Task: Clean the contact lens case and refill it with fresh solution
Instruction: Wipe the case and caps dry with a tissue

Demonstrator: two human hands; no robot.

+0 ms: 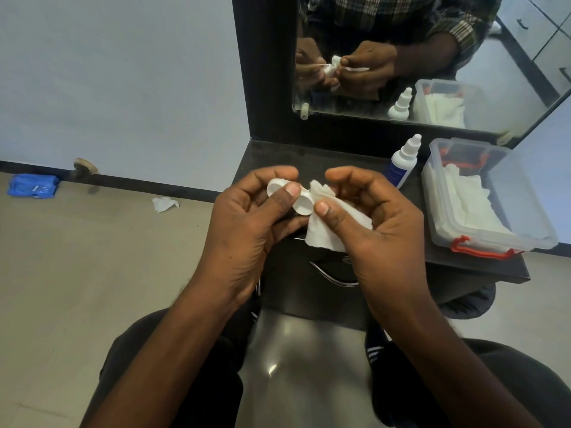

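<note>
Both hands work just above the dark shelf [309, 156]: the left hand [247, 217] pinches the white lens case [278, 188] while the right hand [370, 217] pinches a tissue [324, 223] against it, which probably wants twisting into each well to dry it fully before the solution bottle [401, 162] nearby comes in.

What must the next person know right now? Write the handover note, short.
Left hand: grip on the white lens case, thumb across its middle, held above the front of the black table.
Right hand: pinches a white tissue against the right-hand cup of the case.
Solution bottle: upright on the table, cap on, beside the clear box of spare tissues.
Done: wiping is under way; no lids can be seen on the case.
Left: finish wiping both cups, then refill them from the bottle. Where the lids are cannot be told.
</note>
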